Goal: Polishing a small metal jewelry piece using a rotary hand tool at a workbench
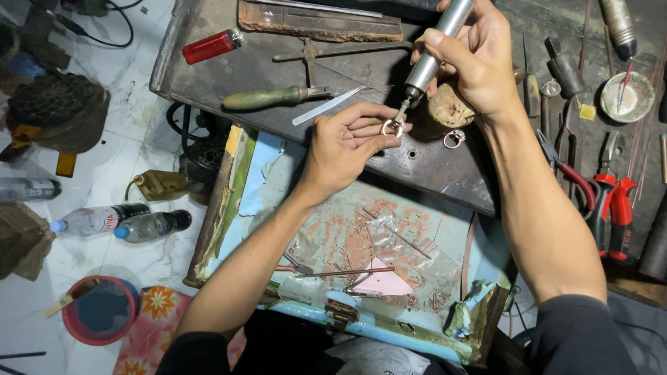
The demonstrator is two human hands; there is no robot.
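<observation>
Forearms in dark sleeves reach up from the near edge over a worn drawer tray [361,229] littered with metal filings and wire offcuts. Left hand [344,142]: fingers pinched on a small silver ring [393,127], held just above the dark worktop [278,76]. Right hand [472,59]: fingers clenched around a grey rotary handpiece [436,45], its bit touching the ring at the left fingertips. A 2nd ring [454,138] lies on the worktop just right of the left fingers, below a wooden bench peg [450,107]. A green-handled file [267,98] lies well left of them. Judgement: grinding or polishing of the ring is in hand. The next move calls for a steady pinch and light, controlled contact of the bit.
</observation>
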